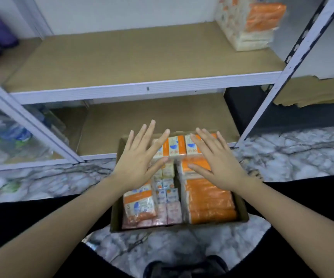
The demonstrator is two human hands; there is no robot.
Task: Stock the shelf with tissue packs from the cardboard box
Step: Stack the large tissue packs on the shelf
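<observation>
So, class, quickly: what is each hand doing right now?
Left hand: open, fingers spread above the cardboard box, holding nothing.
Right hand: open, fingers spread above the tissue packs, holding nothing.

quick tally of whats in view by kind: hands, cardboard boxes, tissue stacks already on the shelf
hands: 2, left hand and right hand, both open over the box
cardboard box: 1
tissue stack on the shelf: 1
total: 4
</observation>
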